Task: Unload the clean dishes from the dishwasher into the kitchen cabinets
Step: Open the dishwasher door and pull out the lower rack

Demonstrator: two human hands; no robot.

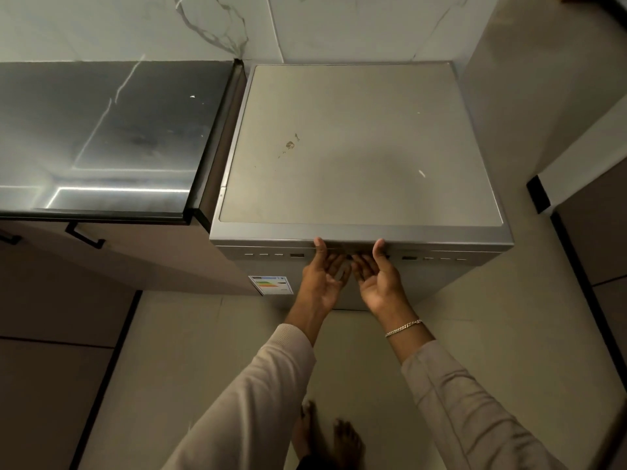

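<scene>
One closed dishwasher [359, 147]; left hand [322, 283], right hand [378, 283]

Silver freestanding dishwasher [359, 147], door closed, brown smudge on its flat top. 2 hands palm-up at the door handle recess [349, 250]: left hand [322, 281] and right hand [376, 283] side by side, fingertips tucked into it, thumbs on the top edge. Thin chain bracelet [403, 328] on right wrist. Coloured energy label [270, 284] on door front, left side. Glossy dark countertop [101, 130] just beside, on the left.
</scene>
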